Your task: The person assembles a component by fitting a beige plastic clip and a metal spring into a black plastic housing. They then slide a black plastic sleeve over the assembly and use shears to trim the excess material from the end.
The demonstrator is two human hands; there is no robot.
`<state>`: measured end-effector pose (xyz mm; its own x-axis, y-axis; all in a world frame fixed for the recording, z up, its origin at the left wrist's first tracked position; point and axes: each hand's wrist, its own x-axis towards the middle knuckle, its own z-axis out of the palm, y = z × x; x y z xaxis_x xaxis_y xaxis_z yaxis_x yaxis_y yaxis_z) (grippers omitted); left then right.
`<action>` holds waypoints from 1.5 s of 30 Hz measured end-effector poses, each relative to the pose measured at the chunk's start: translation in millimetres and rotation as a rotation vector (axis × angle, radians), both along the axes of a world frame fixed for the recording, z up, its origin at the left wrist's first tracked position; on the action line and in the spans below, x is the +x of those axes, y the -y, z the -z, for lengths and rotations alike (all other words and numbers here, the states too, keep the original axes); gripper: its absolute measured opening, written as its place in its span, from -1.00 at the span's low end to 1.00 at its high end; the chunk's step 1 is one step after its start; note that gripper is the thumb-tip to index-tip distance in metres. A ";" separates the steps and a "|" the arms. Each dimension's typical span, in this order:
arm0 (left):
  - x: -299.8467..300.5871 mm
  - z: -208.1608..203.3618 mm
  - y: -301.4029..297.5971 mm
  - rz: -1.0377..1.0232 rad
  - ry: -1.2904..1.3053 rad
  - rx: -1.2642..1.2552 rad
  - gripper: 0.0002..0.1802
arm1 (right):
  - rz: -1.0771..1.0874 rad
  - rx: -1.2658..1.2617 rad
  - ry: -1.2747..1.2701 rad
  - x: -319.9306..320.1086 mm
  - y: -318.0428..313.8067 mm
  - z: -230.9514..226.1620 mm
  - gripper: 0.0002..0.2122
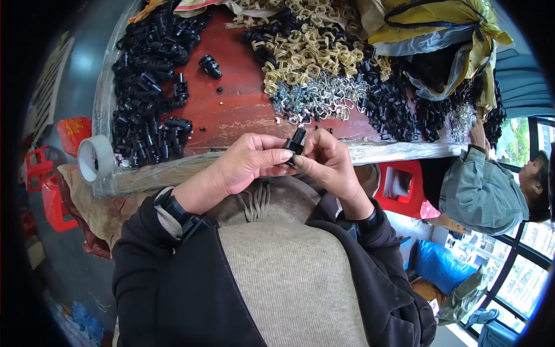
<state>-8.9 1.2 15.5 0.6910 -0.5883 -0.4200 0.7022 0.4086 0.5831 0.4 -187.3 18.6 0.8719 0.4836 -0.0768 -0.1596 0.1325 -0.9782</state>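
Head view: grasps one black fitting (298, 137) with left hand (245, 163) and right hand (332, 161), seemingly mid-assembly, with black heap (151, 85) perhaps finished and tan clips (310, 47) unused.

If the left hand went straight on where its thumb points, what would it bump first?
The black part the left hand is touching; then probably the right hand, though depth is hard to judge.

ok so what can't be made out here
Head view: lower end of the black part, covered by the left hand and right hand.
Head view: depths of the yellow bag, lost in shadow.
Head view: count of the metal clips, too small and tangled.
Head view: anything in the co-worker's hand, too small.
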 end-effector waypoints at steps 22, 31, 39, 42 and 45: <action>20.7 12.8 -44.7 -0.282 -0.052 0.089 -0.75 | 0.134 -0.933 0.957 98.4 -45.9 15.6 -0.90; 25.3 10.8 -15.2 -0.249 -0.045 0.097 -0.76 | 0.206 -0.061 -0.133 66.7 3.5 11.6 -0.92; 31.9 0.9 18.9 -0.202 0.043 0.049 -0.75 | 0.201 0.229 -0.288 50.0 24.5 22.3 -0.91; 35.6 0.7 26.5 -0.193 0.069 0.026 -0.75 | 0.164 0.250 -0.319 50.2 30.4 24.9 -0.93; 37.6 5.6 29.5 -0.219 0.152 0.010 -0.69 | 0.105 0.235 -0.382 51.8 32.4 25.8 -0.93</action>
